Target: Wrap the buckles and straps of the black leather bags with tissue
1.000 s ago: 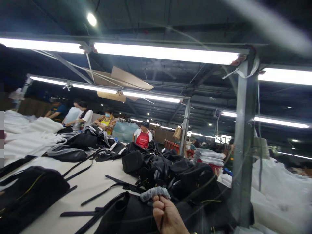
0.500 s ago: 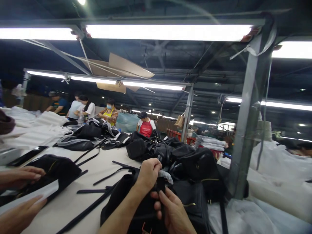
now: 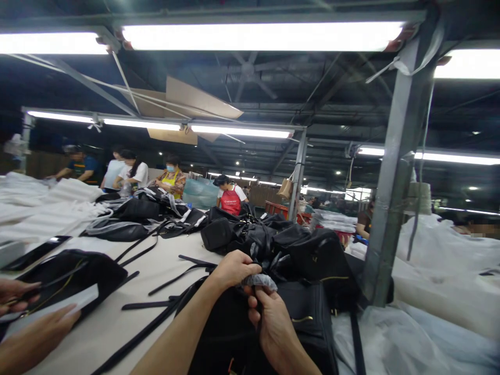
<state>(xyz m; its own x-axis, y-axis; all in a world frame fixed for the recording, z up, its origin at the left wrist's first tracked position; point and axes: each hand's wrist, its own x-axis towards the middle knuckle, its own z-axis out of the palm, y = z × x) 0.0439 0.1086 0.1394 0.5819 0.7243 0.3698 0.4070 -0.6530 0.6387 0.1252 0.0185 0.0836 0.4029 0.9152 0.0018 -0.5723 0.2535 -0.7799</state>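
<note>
A black bag (image 3: 222, 328) lies on the table right in front of me, with a short handle (image 3: 262, 282) wrapped in clear plastic at its top. My left hand (image 3: 234, 268) is closed at the left end of this wrapped handle, thumb and fingers pinched together. Just below and to the right, my right hand (image 3: 271, 312) has its thumb and fingers closed on the handle's right end. The fingers hide the handle's ends. Against the bag's right side rests another black bag (image 3: 308, 302) with a gold zip.
Several black bags (image 3: 312, 255) are heaped beyond my hands. Loose black straps (image 3: 148, 307) lie on the pale table (image 3: 156, 276). At left, a co-worker's hands (image 3: 42, 328) work on a black bag (image 3: 109, 268). A metal post (image 3: 394, 182) and plastic wrapping (image 3: 390, 338) stand right.
Both hands have come up to the wrapped handle, which now shows between them. My right hand has risen slightly. The view has tilted down a little. The co-worker's far hand has moved left.
</note>
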